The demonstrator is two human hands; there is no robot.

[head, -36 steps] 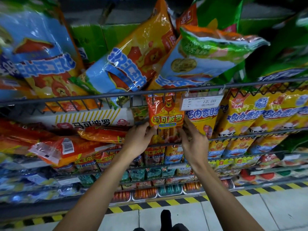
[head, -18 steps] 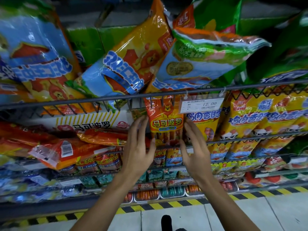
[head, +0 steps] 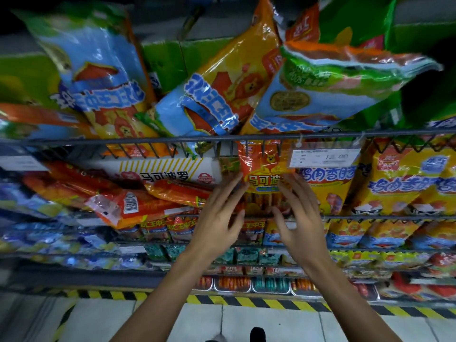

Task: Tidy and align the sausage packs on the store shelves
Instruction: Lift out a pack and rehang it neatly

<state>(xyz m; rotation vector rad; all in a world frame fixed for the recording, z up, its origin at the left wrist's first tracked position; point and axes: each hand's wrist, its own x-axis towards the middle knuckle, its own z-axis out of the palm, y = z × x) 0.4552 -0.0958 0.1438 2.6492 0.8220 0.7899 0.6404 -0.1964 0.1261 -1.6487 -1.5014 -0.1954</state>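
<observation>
Floor: pale tiles (head: 271, 324) at the bottom; a yellow and black striped band (head: 259, 303) runs along the foot of the shelves; a dark shoe tip (head: 256, 334) shows at the lower edge.
Left hand: the left hand (head: 217, 218) is raised in front of the shelf; its fingers (head: 230, 191) are straight and a little spread, holding nothing; the fingertips reach the left edge of the orange sausage pack, but I cannot tell if they touch it.
Right hand: the right hand (head: 299, 213) is also raised, on the right side of the same pack; its fingers (head: 291, 186) are straight and spread, holding nothing; they lie in front of the pack's lower right part.
Orange sausage pack: the orange sausage pack (head: 265, 174) stands upright on the middle shelf, between the two hands, just under the upper wire rail (head: 148, 140).
Price tag: a price tag (head: 323, 157) hangs from the rail, just beside the pack on the right.
Neighbours: yellow packs (head: 394, 181) stand in a row to the right; red packs (head: 128, 206) lie tilted and disordered to the left, in front of a white carton (head: 160, 172).
Upper shelf: big blue and orange bags (head: 222, 90) lean at different angles above the rail.
Lower shelves: rows of smaller packs (head: 246, 257), somewhat blurred.
</observation>
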